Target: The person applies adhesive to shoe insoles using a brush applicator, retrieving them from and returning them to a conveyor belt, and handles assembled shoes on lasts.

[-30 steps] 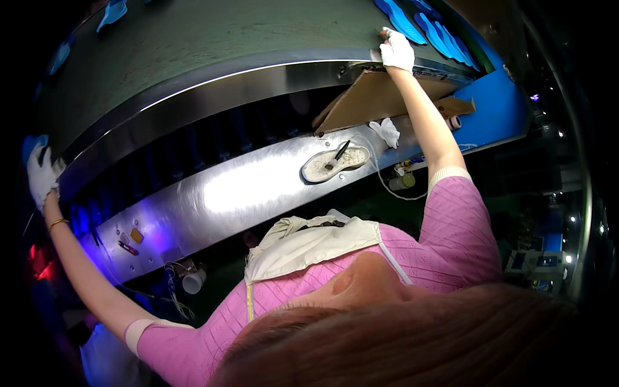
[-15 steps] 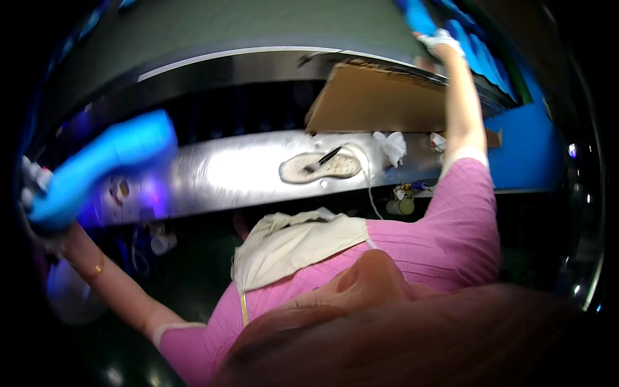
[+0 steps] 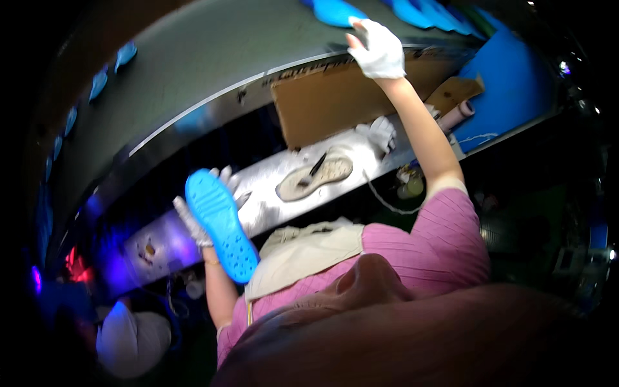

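Note:
My left hand (image 3: pixel 191 222), in a white glove, holds a bright blue shoe sole (image 3: pixel 219 222) from behind, its fingers spread past both edges. The sole is tilted, with grooves at its upper end and small holes at its lower end. My right hand (image 3: pixel 379 51), also gloved, reaches over the conveyor belt (image 3: pixel 213 51). Its thumb and fingers are apart, the fingertips right by the end of another blue sole (image 3: pixel 335 11); whether they touch it I cannot tell. On the metal ledge (image 3: pixel 258 216) a brush (image 3: pixel 314 169) with a black handle lies across a pale sole-shaped piece (image 3: pixel 335 169).
A cardboard sheet (image 3: pixel 342 103) stands along the belt's near edge. Crumpled white cloth (image 3: pixel 380 132) and a pink roll (image 3: pixel 456 116) are beside my right forearm. More blue soles (image 3: pixel 422 14) line the belt. A white bag (image 3: pixel 132 342) sits at lower left.
My left hand has brought the blue sole in from the far left toward my body, its holed face now showing. My right hand remains stretched over the belt. The view has turned.

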Available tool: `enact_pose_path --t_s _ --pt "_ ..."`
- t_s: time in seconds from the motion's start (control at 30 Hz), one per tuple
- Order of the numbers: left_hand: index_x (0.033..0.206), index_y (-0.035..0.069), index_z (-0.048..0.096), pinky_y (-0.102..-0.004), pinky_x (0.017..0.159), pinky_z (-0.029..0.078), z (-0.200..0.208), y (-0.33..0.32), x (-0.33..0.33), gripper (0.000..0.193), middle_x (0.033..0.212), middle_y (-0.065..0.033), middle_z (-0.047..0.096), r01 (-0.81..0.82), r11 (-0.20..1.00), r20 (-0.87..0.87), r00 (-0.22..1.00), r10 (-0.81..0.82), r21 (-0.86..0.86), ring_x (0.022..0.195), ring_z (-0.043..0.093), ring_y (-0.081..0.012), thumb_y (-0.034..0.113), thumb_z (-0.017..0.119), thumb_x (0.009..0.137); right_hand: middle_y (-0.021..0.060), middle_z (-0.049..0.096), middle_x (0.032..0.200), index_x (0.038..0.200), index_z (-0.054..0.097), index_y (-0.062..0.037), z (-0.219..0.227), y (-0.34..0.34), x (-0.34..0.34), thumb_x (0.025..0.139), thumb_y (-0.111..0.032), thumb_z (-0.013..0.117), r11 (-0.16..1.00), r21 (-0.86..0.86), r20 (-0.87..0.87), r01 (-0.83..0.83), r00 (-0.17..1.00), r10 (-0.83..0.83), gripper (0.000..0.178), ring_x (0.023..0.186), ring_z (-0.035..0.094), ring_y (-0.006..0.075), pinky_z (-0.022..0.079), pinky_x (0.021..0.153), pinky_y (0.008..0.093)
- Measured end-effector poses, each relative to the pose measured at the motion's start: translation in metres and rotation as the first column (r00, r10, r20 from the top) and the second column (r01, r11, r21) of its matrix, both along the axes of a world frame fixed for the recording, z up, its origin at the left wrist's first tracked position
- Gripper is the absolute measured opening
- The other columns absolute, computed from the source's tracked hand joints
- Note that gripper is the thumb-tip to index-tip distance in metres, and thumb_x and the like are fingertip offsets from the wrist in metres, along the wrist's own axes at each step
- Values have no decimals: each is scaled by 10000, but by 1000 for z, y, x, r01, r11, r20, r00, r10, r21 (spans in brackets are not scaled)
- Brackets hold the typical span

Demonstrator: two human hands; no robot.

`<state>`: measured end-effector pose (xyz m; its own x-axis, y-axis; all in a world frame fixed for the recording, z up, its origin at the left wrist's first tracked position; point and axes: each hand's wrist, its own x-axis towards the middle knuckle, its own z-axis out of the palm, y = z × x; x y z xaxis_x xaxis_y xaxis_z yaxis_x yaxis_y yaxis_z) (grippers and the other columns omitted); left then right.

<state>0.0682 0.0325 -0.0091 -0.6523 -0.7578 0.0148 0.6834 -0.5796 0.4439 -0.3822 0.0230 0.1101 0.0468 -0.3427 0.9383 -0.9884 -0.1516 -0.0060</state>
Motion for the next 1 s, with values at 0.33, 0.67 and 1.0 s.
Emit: enact_pose_path --t_s 0.33,0.67,1.0 --pt "1388 -23 343 -516 760 569 -1 16 -7 996 1259 -289 498 1 988 86 996 -14 155 1047 590 -437 754 446 775 100 645 1105 1180 594 -17 -366 94 64 899 -276 620 443 523 772 -728 184 -609 383 849 626 197 518 691 302" --pt "1432 25 298 -609 1052 323 -5 20 21 985 1405 -251 388 -106 986 14 994 105 126 1237 438 -465 781 353 803 103 598 986 1037 570 -4 -386 45 108 841 -51 686 844 158 622 -513 -612 -488 233 806 638 248 608 599 272" --pt "1437 73 318 -685 1041 260 -1 31 36 990 1427 -189 384 -181 965 -55 979 195 190 1279 365 -495 800 394 770 54 644 788 845 635 -36 -288 75 143 729 9 740 245 506 861 -827 463 -211 163 700 598 151 486 651 287"
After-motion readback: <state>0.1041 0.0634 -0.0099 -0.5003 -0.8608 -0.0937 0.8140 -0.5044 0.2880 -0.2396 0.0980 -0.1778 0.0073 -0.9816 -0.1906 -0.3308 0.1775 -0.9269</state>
